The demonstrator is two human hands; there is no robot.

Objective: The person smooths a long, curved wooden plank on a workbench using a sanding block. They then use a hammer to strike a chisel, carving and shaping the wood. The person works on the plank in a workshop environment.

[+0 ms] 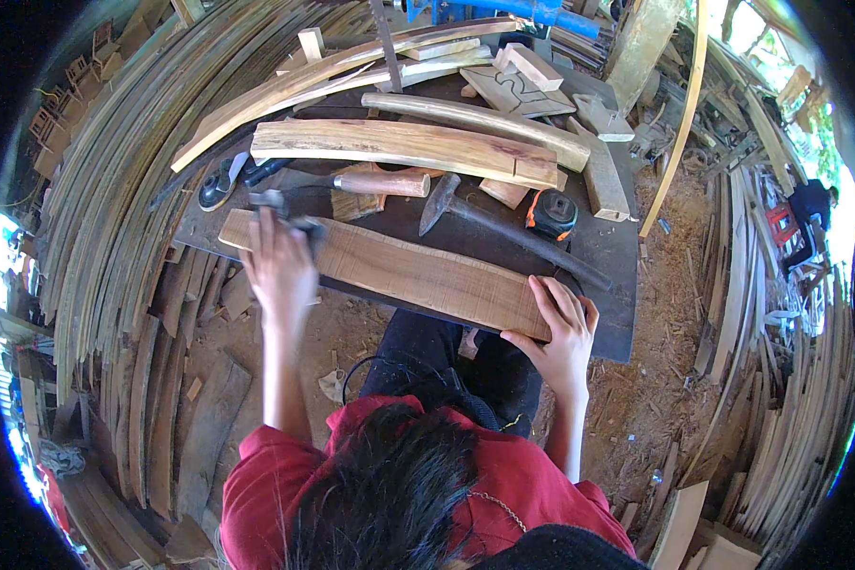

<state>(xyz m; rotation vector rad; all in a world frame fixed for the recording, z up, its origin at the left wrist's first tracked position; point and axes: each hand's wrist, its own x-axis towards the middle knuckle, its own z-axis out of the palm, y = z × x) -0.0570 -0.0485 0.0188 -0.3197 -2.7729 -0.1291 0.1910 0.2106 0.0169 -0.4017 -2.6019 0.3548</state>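
A brown wooden plank with a slightly wavy far edge lies along the near side of the dark work table. My left hand, smeared by motion, is over the plank's left end. It grips a dark hand tool whose kind the blur hides. Around the plank's right end my right hand is closed, its thumb on the near side and its fingers over the top. Just beyond the plank rest a hammer, a black and orange tape measure and a tool with a wooden handle.
Thicker curved timbers and small offcuts cover the far half of the dark table. Long stacked strips line the left side, and more timber leans at the right. Sawdust and chips litter the floor. A person sits far right.
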